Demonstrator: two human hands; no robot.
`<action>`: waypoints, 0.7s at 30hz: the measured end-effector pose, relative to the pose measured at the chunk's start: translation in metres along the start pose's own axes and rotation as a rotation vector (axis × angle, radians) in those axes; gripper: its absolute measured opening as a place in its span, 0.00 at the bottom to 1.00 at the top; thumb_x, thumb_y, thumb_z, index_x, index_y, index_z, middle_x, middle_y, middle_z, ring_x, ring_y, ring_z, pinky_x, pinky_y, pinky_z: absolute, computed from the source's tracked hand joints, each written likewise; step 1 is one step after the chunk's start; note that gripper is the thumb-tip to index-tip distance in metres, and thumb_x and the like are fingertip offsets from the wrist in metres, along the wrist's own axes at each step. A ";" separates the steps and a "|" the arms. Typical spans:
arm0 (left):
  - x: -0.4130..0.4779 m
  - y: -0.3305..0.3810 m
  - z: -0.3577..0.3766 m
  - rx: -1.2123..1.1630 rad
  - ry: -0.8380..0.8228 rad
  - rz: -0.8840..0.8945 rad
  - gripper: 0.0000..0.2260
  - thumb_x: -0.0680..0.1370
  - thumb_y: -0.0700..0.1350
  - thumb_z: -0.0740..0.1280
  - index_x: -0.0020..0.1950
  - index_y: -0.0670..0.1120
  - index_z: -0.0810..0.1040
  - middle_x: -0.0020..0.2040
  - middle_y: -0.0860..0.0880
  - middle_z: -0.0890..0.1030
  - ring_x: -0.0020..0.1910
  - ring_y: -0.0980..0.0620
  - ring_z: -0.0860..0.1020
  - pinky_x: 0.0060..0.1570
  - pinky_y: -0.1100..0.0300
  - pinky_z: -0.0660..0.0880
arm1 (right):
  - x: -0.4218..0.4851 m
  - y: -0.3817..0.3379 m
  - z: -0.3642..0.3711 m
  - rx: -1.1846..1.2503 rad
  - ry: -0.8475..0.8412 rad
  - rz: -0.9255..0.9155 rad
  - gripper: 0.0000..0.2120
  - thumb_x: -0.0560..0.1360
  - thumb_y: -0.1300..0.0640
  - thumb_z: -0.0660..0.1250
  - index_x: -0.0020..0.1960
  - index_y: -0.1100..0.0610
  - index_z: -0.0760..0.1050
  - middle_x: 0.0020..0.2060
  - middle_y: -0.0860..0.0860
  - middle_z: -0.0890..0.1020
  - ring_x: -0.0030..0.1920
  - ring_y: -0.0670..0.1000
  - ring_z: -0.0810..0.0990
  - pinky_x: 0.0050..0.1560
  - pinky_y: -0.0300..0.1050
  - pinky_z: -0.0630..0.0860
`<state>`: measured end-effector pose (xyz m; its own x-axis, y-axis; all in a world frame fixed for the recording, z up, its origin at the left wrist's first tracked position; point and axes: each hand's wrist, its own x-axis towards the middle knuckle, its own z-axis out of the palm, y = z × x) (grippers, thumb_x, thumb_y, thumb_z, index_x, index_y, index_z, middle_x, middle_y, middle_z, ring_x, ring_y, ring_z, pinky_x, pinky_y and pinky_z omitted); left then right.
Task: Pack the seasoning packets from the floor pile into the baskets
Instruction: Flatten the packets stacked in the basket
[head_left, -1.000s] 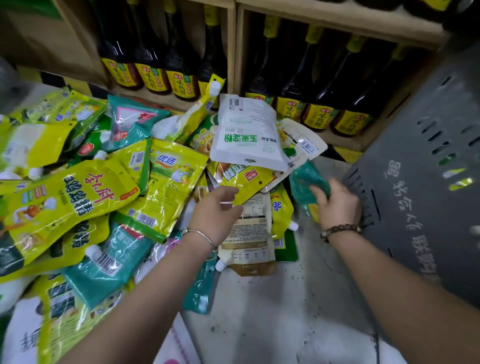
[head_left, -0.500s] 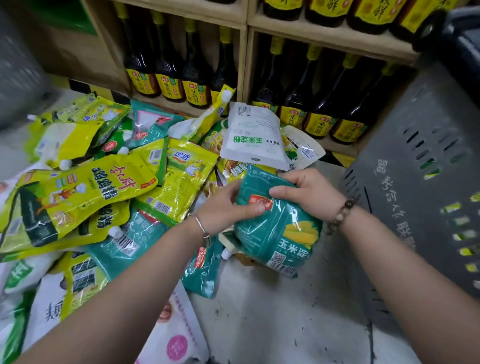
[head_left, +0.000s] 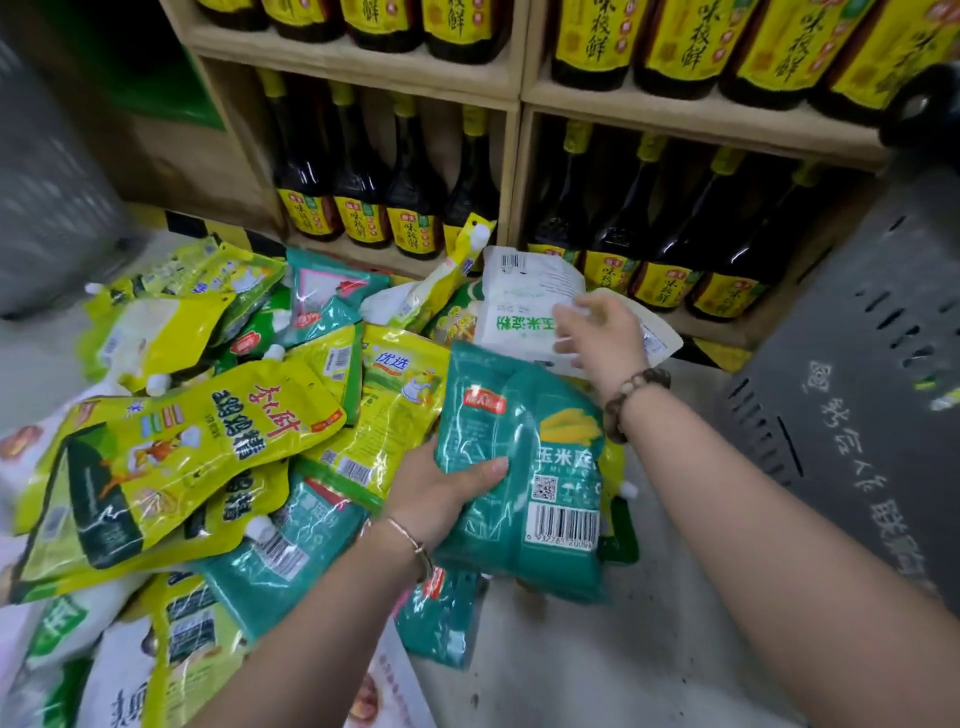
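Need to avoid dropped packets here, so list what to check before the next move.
1. Left hand grips the teal packet: ok, thumb across its front.
2. Right hand holds the white packet: not ok, fingers spread over it, not closed.
3. White packet free to lift: ok, nothing lies on it.
4. Grey basket close by: ok, beside the right forearm.
5. Room inside the basket: cannot tell, inside hidden.

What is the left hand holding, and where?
The left hand holds the teal packet by its left edge, thumb on the front.
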<state>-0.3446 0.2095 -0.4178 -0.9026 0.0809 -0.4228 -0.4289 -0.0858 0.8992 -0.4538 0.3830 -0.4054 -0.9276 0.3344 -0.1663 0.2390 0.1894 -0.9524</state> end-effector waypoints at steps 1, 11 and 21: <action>0.001 -0.002 -0.002 -0.030 0.048 0.008 0.06 0.70 0.36 0.72 0.44 0.43 0.79 0.30 0.53 0.83 0.28 0.57 0.81 0.24 0.67 0.74 | 0.015 0.003 0.000 0.009 0.134 0.052 0.15 0.73 0.52 0.69 0.58 0.56 0.71 0.48 0.53 0.80 0.44 0.50 0.81 0.37 0.34 0.77; 0.028 -0.007 -0.021 -0.012 0.414 0.130 0.06 0.72 0.39 0.72 0.39 0.49 0.78 0.28 0.59 0.81 0.26 0.61 0.79 0.23 0.70 0.72 | 0.086 0.017 0.019 -0.450 0.082 0.446 0.33 0.72 0.41 0.67 0.69 0.60 0.66 0.54 0.55 0.80 0.54 0.56 0.79 0.48 0.48 0.76; 0.030 -0.007 -0.022 -0.069 0.473 0.085 0.05 0.72 0.40 0.72 0.39 0.48 0.79 0.28 0.56 0.81 0.26 0.59 0.80 0.22 0.67 0.73 | 0.090 0.012 0.006 -0.550 -0.182 0.415 0.25 0.82 0.53 0.51 0.75 0.62 0.52 0.73 0.60 0.60 0.70 0.58 0.64 0.63 0.47 0.65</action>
<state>-0.3695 0.1910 -0.4390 -0.8454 -0.3883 -0.3667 -0.3397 -0.1389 0.9302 -0.5362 0.4095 -0.4337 -0.7507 0.3293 -0.5727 0.6483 0.5343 -0.5425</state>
